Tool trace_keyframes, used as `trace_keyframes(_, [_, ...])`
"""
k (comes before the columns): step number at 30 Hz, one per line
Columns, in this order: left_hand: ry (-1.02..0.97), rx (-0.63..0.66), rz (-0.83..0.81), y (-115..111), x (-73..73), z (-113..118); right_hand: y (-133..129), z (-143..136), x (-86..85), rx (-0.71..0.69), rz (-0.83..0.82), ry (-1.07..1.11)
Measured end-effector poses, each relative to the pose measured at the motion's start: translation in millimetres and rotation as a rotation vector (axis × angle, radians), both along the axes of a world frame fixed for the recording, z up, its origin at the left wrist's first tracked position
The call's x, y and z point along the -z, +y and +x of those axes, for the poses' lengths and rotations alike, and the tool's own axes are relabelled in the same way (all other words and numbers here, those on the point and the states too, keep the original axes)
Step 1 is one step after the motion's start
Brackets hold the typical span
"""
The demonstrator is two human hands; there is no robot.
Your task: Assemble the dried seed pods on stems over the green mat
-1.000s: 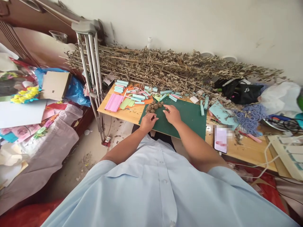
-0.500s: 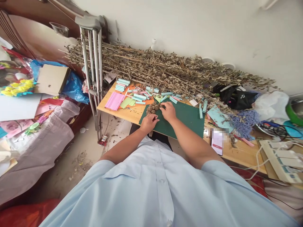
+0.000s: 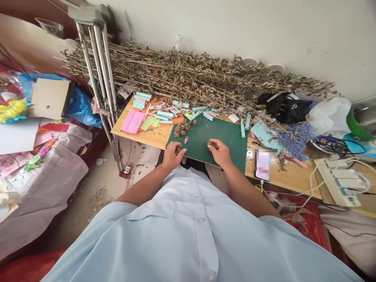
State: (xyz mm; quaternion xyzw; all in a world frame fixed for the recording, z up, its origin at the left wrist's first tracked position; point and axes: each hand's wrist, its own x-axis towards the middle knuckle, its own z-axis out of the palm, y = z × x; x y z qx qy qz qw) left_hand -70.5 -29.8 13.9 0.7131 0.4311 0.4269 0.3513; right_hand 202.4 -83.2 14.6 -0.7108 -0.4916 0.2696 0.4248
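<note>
My left hand (image 3: 173, 155) hovers at the near left edge of the green mat (image 3: 199, 137), thumb and fingers apart with nothing between them. Just beyond its fingertips, a small pink paper roll (image 3: 186, 140) lies on the mat. My right hand (image 3: 221, 152) is over the mat's near right part and pinches a small brown dried plant clump (image 3: 210, 143) between thumb and fingers. A pile of similar brown clumps (image 3: 182, 128) sits at the mat's upper left, with loose crumbs around it.
Blue paper rolls (image 3: 166, 114) and pink sheets (image 3: 132, 121) lie on the table's left side. Dried leafy stalks (image 3: 182, 74) run along the wall. Metal crutches (image 3: 98, 62) stand at the left. A phone (image 3: 262, 166), blue yarn (image 3: 296, 139) and a power strip (image 3: 337, 182) are to the right.
My hands have moved apart. The right has drawn away from the pile, toward me and rightward, with a small clump in its fingers. The left has opened, and a pink roll shows on the mat.
</note>
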Motion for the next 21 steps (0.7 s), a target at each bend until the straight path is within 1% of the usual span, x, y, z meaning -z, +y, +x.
trace_keyframes(2, [0.033, 0.136, 0.009, -13, -3.7, 4, -10, 1, 0.4, -0.036, 0.034, 0.016])
trace_keyframes(3, [0.037, 0.208, 0.004, -16, -6.3, 11, -13, 0, 0.9, -0.054, 0.058, 0.038])
trace_keyframes(4, [0.028, 0.246, -0.014, -17, -8.9, 20, -14, 0, 1.3, -0.068, 0.08, 0.062])
trace_keyframes(6, [0.01, 0.245, -0.09, -12, -13.6, 43, -14, -3, 1.8, -0.086, 0.105, 0.083])
trace_keyframes(8, [-0.009, 0.236, -0.167, -2, -16.4, 65, -12, -6, 1.3, -0.115, 0.126, 0.056])
trace_keyframes(10, [-0.051, 0.269, -0.279, 7, -17.1, 82, -11, -8, 0.1, -0.155, 0.171, 0.022])
trace_keyframes(11, [-0.077, 0.31, -0.354, 10, -16.9, 87, -11, -9, -0.6, -0.176, 0.204, 0.012])
trace_keyframes(13, [-0.138, 0.388, -0.506, 12, -15.9, 92, -9, -9, -1.5, -0.216, 0.263, -0.006])
trace_keyframes(15, [-0.21, 0.402, -0.607, 11, -15.2, 92, -8, -8, -1.0, -0.248, 0.296, -0.017])
trace_keyframes(18, [-0.31, 0.325, -0.663, 10, -15.7, 91, -7, -7, 2.4, -0.242, 0.294, 0.013])
trace_keyframes(21, [-0.355, 0.281, -0.684, 10, -16.5, 91, -7, -6, 6.5, -0.195, 0.239, 0.105])
